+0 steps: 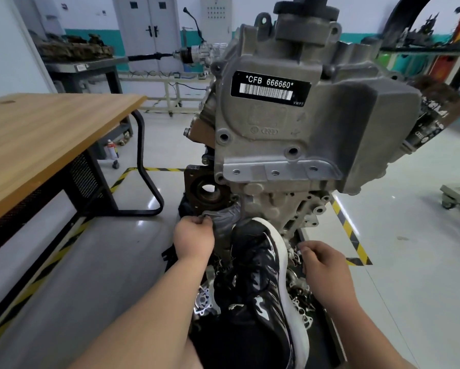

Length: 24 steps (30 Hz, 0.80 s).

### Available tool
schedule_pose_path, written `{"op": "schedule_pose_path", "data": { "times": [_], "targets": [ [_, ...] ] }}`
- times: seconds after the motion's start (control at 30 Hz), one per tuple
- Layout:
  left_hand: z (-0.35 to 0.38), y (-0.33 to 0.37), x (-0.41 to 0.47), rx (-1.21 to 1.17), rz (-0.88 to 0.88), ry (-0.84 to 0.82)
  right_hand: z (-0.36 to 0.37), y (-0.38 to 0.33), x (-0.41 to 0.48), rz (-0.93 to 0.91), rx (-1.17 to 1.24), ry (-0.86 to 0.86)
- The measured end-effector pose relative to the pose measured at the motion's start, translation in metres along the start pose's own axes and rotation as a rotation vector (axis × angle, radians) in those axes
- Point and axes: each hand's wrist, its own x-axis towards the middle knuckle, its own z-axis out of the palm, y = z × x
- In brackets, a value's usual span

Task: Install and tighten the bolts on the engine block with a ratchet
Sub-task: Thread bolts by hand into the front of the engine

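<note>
The left hand [194, 235] pinches a small thing [204, 218], maybe a bolt, low on the engine [290, 123], so start it straight and slow; the right hand [320, 265] curls nearby, grip unclear.

I'm in an auto workshop: an engine [298, 123] on a stand, hazard tape [348, 230] on the floor, parts on a bench [74, 49].

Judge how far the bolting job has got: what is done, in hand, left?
Done: nothing certain; holes in the engine look empty. In hand: the left hand pinches a small part low on the engine, the right hand curls over loose parts, and a shoe rests against it. Left: no ratchet shows, so tightening probably lies ahead.
</note>
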Motion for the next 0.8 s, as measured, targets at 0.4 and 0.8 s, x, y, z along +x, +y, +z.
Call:
{"op": "schedule_pose_path", "data": {
  "times": [0.4, 0.8],
  "targets": [
    [-0.007, 0.002, -0.008, 0.157, 0.112, -0.009, 0.002, -0.005, 0.031, -0.038, -0.088, -0.134],
    [-0.002, 0.005, -0.008, 0.038, 0.063, 0.029, 0.050, -0.091, -0.018, -0.624, -0.417, -0.135]
  ]
}}
